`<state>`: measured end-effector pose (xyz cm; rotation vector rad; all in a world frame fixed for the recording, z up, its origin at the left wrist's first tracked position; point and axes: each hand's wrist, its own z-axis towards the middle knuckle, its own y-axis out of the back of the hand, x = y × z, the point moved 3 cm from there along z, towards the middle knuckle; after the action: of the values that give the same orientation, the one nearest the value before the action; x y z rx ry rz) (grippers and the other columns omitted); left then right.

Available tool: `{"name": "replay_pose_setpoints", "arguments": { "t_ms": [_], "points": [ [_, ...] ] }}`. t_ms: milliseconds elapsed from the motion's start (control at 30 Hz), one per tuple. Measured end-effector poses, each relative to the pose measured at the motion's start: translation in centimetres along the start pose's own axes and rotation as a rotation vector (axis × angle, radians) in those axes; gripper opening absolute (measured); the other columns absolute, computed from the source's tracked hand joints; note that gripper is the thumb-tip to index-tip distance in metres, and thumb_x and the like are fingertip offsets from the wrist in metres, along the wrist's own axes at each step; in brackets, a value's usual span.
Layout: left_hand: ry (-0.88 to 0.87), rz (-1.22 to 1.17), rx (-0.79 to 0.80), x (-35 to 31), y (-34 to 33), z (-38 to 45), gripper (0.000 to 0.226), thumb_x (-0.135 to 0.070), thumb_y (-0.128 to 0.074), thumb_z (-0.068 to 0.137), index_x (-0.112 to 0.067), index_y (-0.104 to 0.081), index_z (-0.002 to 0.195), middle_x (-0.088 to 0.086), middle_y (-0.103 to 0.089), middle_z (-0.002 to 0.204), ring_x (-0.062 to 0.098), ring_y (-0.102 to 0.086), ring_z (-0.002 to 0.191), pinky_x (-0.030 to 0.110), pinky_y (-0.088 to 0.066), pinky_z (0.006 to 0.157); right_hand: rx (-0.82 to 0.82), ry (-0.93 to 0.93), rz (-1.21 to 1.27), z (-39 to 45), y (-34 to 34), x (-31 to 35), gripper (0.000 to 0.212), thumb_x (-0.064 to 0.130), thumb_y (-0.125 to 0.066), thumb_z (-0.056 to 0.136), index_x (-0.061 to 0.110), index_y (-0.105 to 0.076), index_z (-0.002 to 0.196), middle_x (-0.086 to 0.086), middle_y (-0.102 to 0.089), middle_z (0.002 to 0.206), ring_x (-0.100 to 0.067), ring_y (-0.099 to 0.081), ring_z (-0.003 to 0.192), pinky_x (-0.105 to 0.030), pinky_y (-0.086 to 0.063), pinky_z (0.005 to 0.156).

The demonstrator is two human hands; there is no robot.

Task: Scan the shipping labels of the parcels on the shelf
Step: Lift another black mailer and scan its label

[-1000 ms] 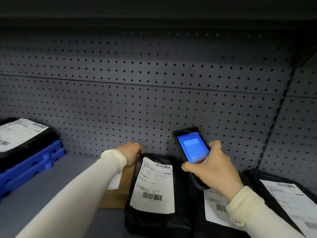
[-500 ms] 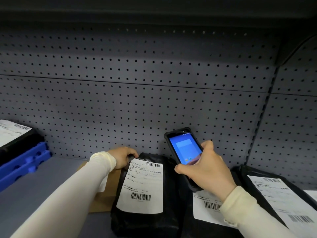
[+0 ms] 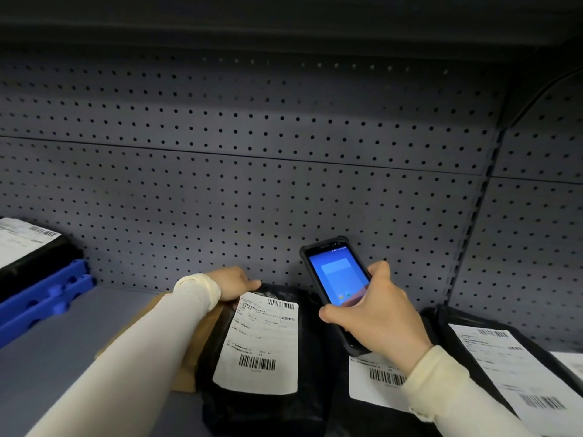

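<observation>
A black plastic parcel (image 3: 303, 411) lies on the grey shelf (image 3: 63, 357), its white shipping label (image 3: 262, 342) facing up with two barcodes. My left hand (image 3: 233, 283) grips the parcel's far top corner. My right hand (image 3: 372, 316) holds a black handheld scanner (image 3: 337, 279) with a blue lit screen, above and to the right of that label. Under my right wrist lies a second black parcel with its label (image 3: 375, 380) partly hidden. A third black parcel with a label (image 3: 501, 370) sits at the far right.
A brown cardboard parcel (image 3: 195, 348) lies under my left forearm, beside the black one. At the far left a black parcel with a label (image 3: 22, 241) rests on blue plastic trays (image 3: 47, 301). The grey perforated back panel (image 3: 252, 168) closes the shelf behind.
The view has shifted slightly. My left hand stays at the black parcel's top corner, and the parcel has slid and turned a little. The scanner remains held over the parcels.
</observation>
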<state>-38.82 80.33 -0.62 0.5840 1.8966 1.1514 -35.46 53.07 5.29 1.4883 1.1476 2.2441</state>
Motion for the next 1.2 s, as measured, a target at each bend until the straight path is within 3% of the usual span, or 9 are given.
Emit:
{"name": "replay_pose_setpoints", "arguments": {
  "t_ms": [100, 233, 367, 433, 533, 633, 800, 1067, 1200],
  "points": [
    [0.003, 0.123, 0.086, -0.2, -0.1, 0.3, 0.039, -0.049, -0.038, 0.096, -0.023, -0.064, 0.109, 0.001, -0.070, 0.105, 0.018, -0.063, 0.100, 0.028, -0.037, 0.088, -0.007, 0.003, 0.004, -0.1, 0.1, -0.2, 0.067, 0.037, -0.079, 0.065, 0.023, -0.030, 0.107, 0.011, -0.063, 0.076, 0.000, -0.057, 0.072, -0.023, -0.045, 0.057],
    [-0.035, 0.161, 0.144, 0.0, 0.2, 0.6, 0.026, -0.039, -0.046, 0.096, -0.025, -0.051, 0.075, -0.003, -0.062, 0.084, 0.012, -0.051, 0.072, 0.025, -0.040, 0.074, -0.011, 0.002, 0.001, 0.0, 0.3, -0.5, 0.067, 0.039, -0.078, 0.065, 0.025, -0.028, 0.106, 0.011, -0.063, 0.077, 0.000, -0.057, 0.075, -0.025, -0.048, 0.060],
    [-0.089, 0.062, 0.087, 0.3, 0.9, 0.6, 0.019, -0.038, -0.056, 0.091, -0.027, -0.058, 0.075, -0.008, -0.065, 0.080, 0.014, -0.057, 0.079, 0.034, -0.046, 0.091, -0.016, 0.001, -0.009, 0.0, 0.5, -0.7, 0.066, 0.040, -0.078, 0.065, 0.025, -0.028, 0.104, 0.011, -0.064, 0.079, -0.001, -0.058, 0.075, -0.025, -0.048, 0.060],
    [-0.106, 0.027, 0.066, 0.2, 1.1, 0.2, 0.020, -0.034, -0.056, 0.092, -0.025, -0.056, 0.074, -0.009, -0.062, 0.072, 0.011, -0.054, 0.068, 0.029, -0.046, 0.076, -0.015, 0.000, -0.011, 0.1, 0.5, -0.8, 0.066, 0.040, -0.079, 0.065, 0.025, -0.026, 0.103, 0.010, -0.064, 0.080, -0.001, -0.057, 0.075, -0.025, -0.049, 0.062],
    [-0.121, -0.181, 0.064, 0.2, 1.5, -0.5, 0.016, -0.021, -0.055, 0.094, -0.018, -0.052, 0.078, -0.006, -0.063, 0.067, 0.010, -0.055, 0.060, 0.027, -0.047, 0.061, -0.010, 0.004, -0.002, 0.1, 0.5, -0.8, 0.069, 0.039, -0.079, 0.065, 0.026, -0.023, 0.104, 0.011, -0.064, 0.079, 0.001, -0.056, 0.075, -0.026, -0.048, 0.062],
    [-0.174, -0.352, 0.031, 0.5, 2.5, -1.1, 0.013, -0.013, -0.054, 0.094, -0.013, -0.051, 0.081, -0.004, -0.067, 0.064, 0.018, -0.064, 0.071, 0.042, -0.055, 0.077, -0.006, 0.007, 0.003, 0.1, 0.4, -0.6, 0.070, 0.039, -0.079, 0.066, 0.025, -0.023, 0.104, 0.011, -0.064, 0.079, 0.001, -0.056, 0.076, -0.026, -0.047, 0.061],
    [-0.247, -0.601, -0.031, -0.4, 4.3, -2.9, 0.007, -0.008, -0.058, 0.091, -0.008, -0.057, 0.084, -0.001, -0.068, 0.058, 0.010, -0.067, 0.057, 0.023, -0.056, 0.055, 0.008, -0.007, 0.023, -0.2, 0.3, -0.4, 0.071, 0.038, -0.080, 0.065, 0.022, -0.023, 0.104, 0.011, -0.064, 0.080, -0.002, -0.059, 0.076, -0.029, -0.051, 0.067],
    [-0.257, -0.857, -0.002, -0.2, 6.0, -5.3, 0.017, -0.010, -0.055, 0.091, -0.003, -0.066, 0.101, 0.014, -0.075, 0.089, 0.018, -0.073, 0.076, 0.026, -0.060, 0.068, 0.019, -0.007, 0.049, -0.9, 0.6, -0.2, 0.072, 0.038, -0.080, 0.065, 0.022, -0.022, 0.105, 0.010, -0.065, 0.082, 0.000, -0.057, 0.078, -0.025, -0.046, 0.061],
    [-0.301, -1.017, -0.075, -0.7, 6.6, -6.6, 0.014, -0.004, -0.050, 0.093, 0.000, -0.063, 0.092, 0.008, -0.074, 0.073, 0.012, -0.071, 0.060, 0.020, -0.056, 0.053, 0.027, -0.005, 0.050, -1.4, 0.9, -0.3, 0.070, 0.038, -0.080, 0.066, 0.020, -0.025, 0.106, 0.010, -0.064, 0.082, 0.000, -0.057, 0.078, -0.027, -0.049, 0.065]
  ]
}}
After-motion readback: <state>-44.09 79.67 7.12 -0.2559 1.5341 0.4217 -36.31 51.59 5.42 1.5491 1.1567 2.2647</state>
